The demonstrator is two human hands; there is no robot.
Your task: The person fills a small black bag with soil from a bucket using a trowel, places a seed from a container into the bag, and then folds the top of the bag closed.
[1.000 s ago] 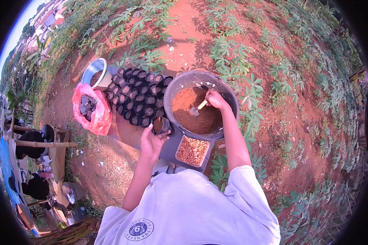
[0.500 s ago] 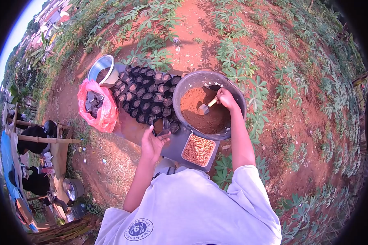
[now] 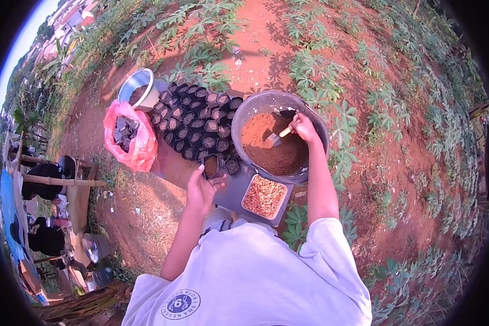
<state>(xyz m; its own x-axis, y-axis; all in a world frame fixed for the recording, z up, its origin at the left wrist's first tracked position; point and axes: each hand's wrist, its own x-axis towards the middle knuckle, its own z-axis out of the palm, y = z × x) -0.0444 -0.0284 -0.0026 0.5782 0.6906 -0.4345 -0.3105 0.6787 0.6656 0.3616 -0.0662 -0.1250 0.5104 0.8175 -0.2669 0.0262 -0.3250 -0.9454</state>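
Observation:
My right hand (image 3: 303,128) is closed round the light handle of a small trowel (image 3: 274,139), whose blade rests on the brown soil (image 3: 271,157) inside a large dark basin (image 3: 239,117). In my left hand (image 3: 202,190) a black planting bag (image 3: 212,164) with soil inside is held between thumb and fingers. Rows of soil-filled black bags (image 3: 193,119) stand just beyond it. A square tray of peanut-like seeds (image 3: 264,196) sits between my arms, below the basin.
At the left of the table (image 3: 174,168) are a pink plastic bag (image 3: 138,157) of dark pieces and a bowl (image 3: 145,100) with soil. Leafy plants grow around. People in dark clothes are by a bamboo structure (image 3: 65,181) at the far left.
The trowel has shifted only slightly within the soil. My left hand still holds the bag, which now shows its opening a little more. The whole view has moved slightly.

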